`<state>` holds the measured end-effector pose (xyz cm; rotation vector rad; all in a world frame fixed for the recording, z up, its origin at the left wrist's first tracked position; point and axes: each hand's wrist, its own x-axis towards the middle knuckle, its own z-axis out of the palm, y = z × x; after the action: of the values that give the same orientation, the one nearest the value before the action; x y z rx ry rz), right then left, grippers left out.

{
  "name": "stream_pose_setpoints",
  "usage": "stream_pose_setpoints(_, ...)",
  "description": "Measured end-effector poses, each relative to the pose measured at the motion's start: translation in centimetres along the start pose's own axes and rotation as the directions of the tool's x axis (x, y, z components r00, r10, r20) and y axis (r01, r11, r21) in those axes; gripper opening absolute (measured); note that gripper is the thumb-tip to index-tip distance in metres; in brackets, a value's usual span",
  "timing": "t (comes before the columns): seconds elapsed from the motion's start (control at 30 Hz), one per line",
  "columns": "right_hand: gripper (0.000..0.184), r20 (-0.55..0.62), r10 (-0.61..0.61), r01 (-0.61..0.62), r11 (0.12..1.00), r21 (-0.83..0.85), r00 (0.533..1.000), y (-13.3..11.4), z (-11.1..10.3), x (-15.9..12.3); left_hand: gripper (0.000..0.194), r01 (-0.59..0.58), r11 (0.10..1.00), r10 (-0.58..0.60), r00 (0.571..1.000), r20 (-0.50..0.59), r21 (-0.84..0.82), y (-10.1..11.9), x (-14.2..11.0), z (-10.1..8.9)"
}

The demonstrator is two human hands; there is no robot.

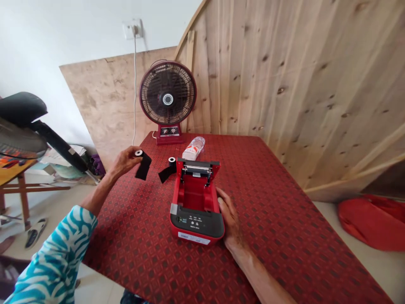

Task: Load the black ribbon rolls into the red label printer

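Note:
My left hand pinches a black paper roll with a white core, held up over the table's left side, its loose end hanging down. A second black roll stands on the table to the right of it, with a strip pulled out. In front of me sits a red and black receipt printer, its lid raised at the back. Its red inner bay holds no roll. The fingers of my right hand wrap against the printer's right side; the fingertips are partly hidden.
Behind the printer a clear plastic bottle lies on its side. A dark red fan stands at the table's back left. The red patterned tablecloth covers the table. A black standing fan is on the left, a red bag on the right floor.

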<state>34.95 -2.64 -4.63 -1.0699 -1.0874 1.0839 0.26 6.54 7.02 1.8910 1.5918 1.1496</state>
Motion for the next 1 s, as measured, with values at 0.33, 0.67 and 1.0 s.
stream_pose_setpoints(0.33,0.050,0.017,0.023,-0.022,0.999,-0.031,1.000,-0.5,-0.2,-0.1,0.038,-0.043,0.976,0.007,0.986,0.168,0.214,-2.8,4.9,7.2)
stream_pose_setpoints(0.67,0.050,0.013,0.030,-0.029,0.999,-0.037,0.999,-0.4,-0.3,-0.1,0.050,-0.128,0.933,0.003,0.937,0.350,0.336,-1.9,6.8,7.8)
stream_pose_setpoints(1.0,0.046,0.046,0.006,-0.004,0.999,-0.038,0.999,-0.3,-0.2,0.0,0.037,-0.260,0.895,0.081,0.894,0.441,0.362,1.0,6.4,9.6)
